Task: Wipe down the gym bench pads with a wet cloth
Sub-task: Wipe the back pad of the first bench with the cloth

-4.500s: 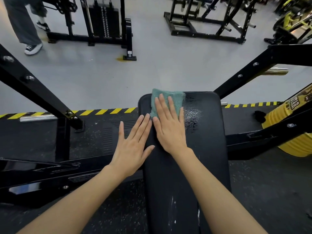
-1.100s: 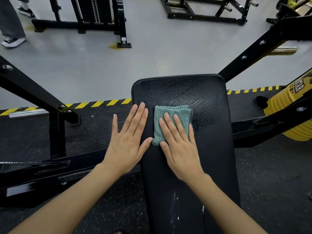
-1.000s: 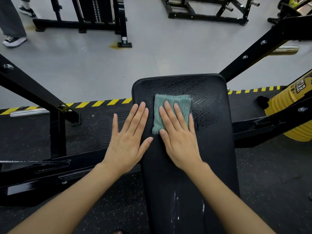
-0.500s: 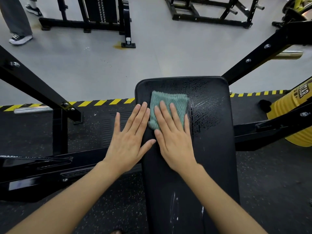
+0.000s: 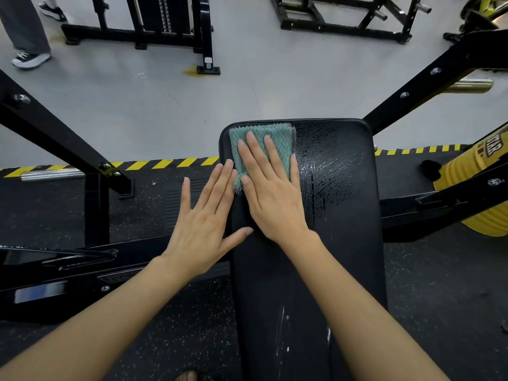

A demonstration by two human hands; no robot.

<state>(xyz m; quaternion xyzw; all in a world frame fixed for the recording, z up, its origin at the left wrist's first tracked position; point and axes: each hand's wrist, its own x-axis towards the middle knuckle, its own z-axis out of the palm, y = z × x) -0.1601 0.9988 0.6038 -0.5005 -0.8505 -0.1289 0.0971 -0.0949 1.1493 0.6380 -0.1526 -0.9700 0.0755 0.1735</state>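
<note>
A: Your right grip (image 5: 270, 193) lies flat on the cloth (image 5: 277, 138). Fingers are straight and pressing, nothing clasped. The cloth sits at the far-left corner of the pad (image 5: 343, 243), right up to the edge.

B: That's your risk. You only pin it, so if you push further out or left it likely slides off the corner to the floor (image 5: 247, 92).

A: Your left grip (image 5: 204, 218) is released too, flat and mostly past the pad's left edge, with the thumb on top. The fingertips are just beside the cloth. Can't tell what the palm bears on. Lean there and you may slip off the side.

B: The right part of the far end shows wet streaks (image 5: 330, 166). That's a slick film, and your palm can skid if you press hard across it.

A: The cloth's near corner looks ruffled by your thumb. It could bunch under the palm and leave dry stripes.

B: The near end has white marks (image 5: 280, 325) and looks unwiped. Skip it and the pad isn't done.

A: There's a shoe (image 5: 30, 59) far off on the floor, well apart. No issue.
</note>
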